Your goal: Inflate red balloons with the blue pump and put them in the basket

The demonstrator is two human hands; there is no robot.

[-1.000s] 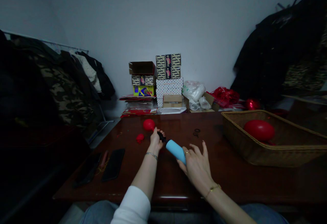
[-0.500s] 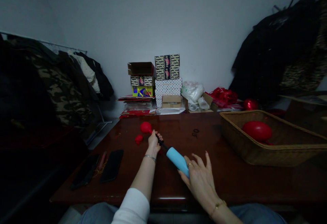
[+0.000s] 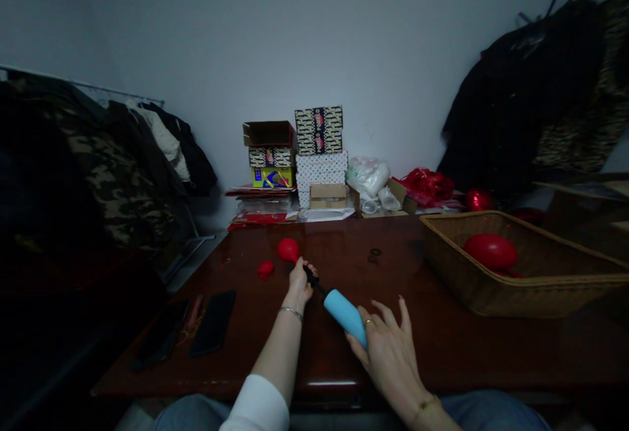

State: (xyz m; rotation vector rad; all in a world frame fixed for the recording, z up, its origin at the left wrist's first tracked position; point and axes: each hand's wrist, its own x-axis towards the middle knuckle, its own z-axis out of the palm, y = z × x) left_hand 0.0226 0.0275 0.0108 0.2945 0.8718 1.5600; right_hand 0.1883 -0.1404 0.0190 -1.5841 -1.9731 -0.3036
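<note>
while left hand (image 3: pixel 299 281) and right hand (image 3: pixel 389 352) grip blue pump (image 3: pixel 344 314), basket edge (image 3: pixel 540 281) well apart

Light-blue pump (image 3: pixel 345 317), black rod (image 3: pixel 319 287) exposed, slanting away leftward over the table (image 3: pixel 442 346). Beyond the rod, red balloon (image 3: pixel 287 249), small, rounded, partly filled, neck toward the pump, hidden at the join.

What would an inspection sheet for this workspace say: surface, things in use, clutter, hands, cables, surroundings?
Surface: glossy brown table.
Things in use: blue pump, black end toward a red balloon; basket holding a larger balloon.
Clutter: two dark slabs, black loops, small red lump.
Hands: left hand grips where balloon meets pump; right hand holds pump's near end, some fingers raised.
Cables: nothing certain; a thin yellow strand near slabs, kind unclear.
Surroundings: stacked boxes, hanging clothes.
</note>
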